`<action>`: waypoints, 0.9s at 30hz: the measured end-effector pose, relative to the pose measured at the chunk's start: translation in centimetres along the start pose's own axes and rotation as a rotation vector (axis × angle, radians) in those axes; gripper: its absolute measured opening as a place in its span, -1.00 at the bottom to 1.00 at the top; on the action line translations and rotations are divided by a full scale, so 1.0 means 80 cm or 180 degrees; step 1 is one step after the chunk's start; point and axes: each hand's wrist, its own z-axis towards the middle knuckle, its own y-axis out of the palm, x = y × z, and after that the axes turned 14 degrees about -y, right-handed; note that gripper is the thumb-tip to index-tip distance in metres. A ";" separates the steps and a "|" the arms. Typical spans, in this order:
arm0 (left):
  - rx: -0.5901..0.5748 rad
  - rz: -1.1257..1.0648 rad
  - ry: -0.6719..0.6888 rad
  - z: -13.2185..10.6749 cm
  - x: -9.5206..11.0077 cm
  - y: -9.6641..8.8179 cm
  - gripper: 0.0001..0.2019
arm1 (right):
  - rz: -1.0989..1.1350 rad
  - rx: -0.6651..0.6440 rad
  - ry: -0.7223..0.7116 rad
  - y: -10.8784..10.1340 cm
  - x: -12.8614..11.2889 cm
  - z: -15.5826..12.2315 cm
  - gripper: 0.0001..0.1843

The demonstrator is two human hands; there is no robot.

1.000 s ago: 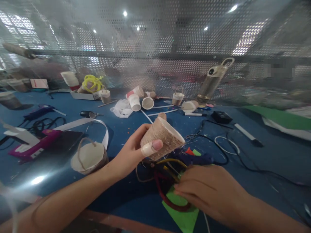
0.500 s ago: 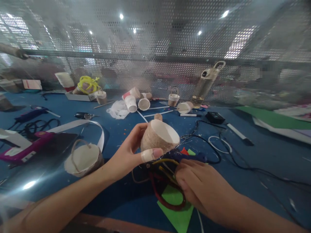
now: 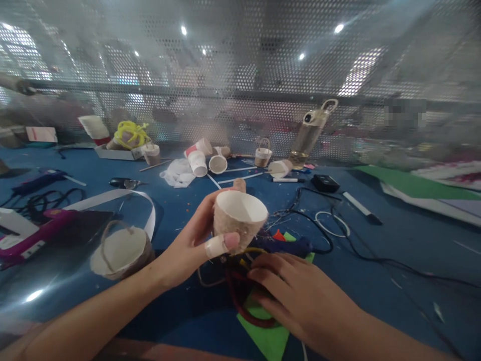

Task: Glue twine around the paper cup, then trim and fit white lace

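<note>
My left hand (image 3: 205, 233), with a bandage on its thumb, holds a twine-wrapped paper cup (image 3: 242, 214), its white inside tilted toward me. The thumb presses the near side; the other fingers go behind the cup. Below it my right hand (image 3: 291, 286) lies low over scissors (image 3: 248, 313) with dark red and yellow handles, its fingers loosely apart. Whether the fingertips touch the handles is hard to see. Under the scissors lies a green sheet (image 3: 265, 333). Just beyond my right hand rests a blue glue gun (image 3: 287, 245).
A wrapped cup with a twine handle (image 3: 122, 253) stands at left, near a white strip (image 3: 150, 215) and a magenta power strip (image 3: 37, 240). Several cups, a bottle (image 3: 310, 133) and a black adapter (image 3: 325, 183) are farther back. Black cables (image 3: 376, 258) cross the right side.
The cup in my left hand has turned more upright. My right hand's fingers have loosened from a closed curl and moved left over the scissors. The view has shifted slightly.
</note>
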 end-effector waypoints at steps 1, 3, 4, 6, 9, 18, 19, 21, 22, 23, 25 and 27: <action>0.0038 -0.0049 0.0115 0.001 0.000 0.001 -0.44 | -0.0071 0.0013 0.0011 0.002 -0.002 -0.001 -0.80; 0.0215 -0.0141 0.0373 0.002 -0.002 0.002 -0.42 | -0.0127 0.0053 0.0012 0.004 -0.004 -0.001 -0.73; 0.0361 -0.0166 0.0510 0.003 -0.003 0.002 -0.41 | -0.0081 0.0070 0.0041 0.003 -0.004 -0.001 -0.73; 0.0715 -0.0157 0.0768 0.004 -0.004 0.001 -0.42 | 0.0108 0.0147 0.0169 -0.001 -0.002 0.001 -0.76; 0.1212 -0.0106 0.1135 0.004 -0.002 0.001 -0.48 | 0.0478 0.0298 0.0540 -0.016 0.005 0.002 -0.77; 0.1490 -0.0039 0.1476 0.007 -0.002 0.003 -0.42 | 0.2330 0.1319 0.1940 -0.033 0.024 -0.005 -0.66; 0.1430 0.0003 0.1370 0.007 -0.003 0.003 -0.39 | 0.2505 0.1483 0.1988 -0.032 0.026 -0.006 -0.62; 0.1225 0.0172 0.1016 0.004 -0.003 0.002 -0.32 | 0.2656 0.1815 0.1989 -0.029 0.028 -0.008 -0.51; 0.1090 0.0272 0.0793 0.003 -0.002 0.001 -0.29 | 0.2632 0.1980 0.1964 -0.029 0.028 -0.008 -0.48; 0.0939 0.0370 0.0576 0.002 -0.001 0.002 -0.27 | 0.2601 0.2108 0.1939 -0.028 0.028 -0.008 -0.49; 0.0606 0.0578 0.0183 0.000 0.003 0.003 -0.28 | 0.2630 0.2261 0.1885 -0.028 0.027 -0.005 -0.57; 0.0344 0.0788 -0.0078 -0.002 0.008 0.005 -0.31 | 0.2662 0.2244 0.1967 -0.027 0.028 -0.003 -0.69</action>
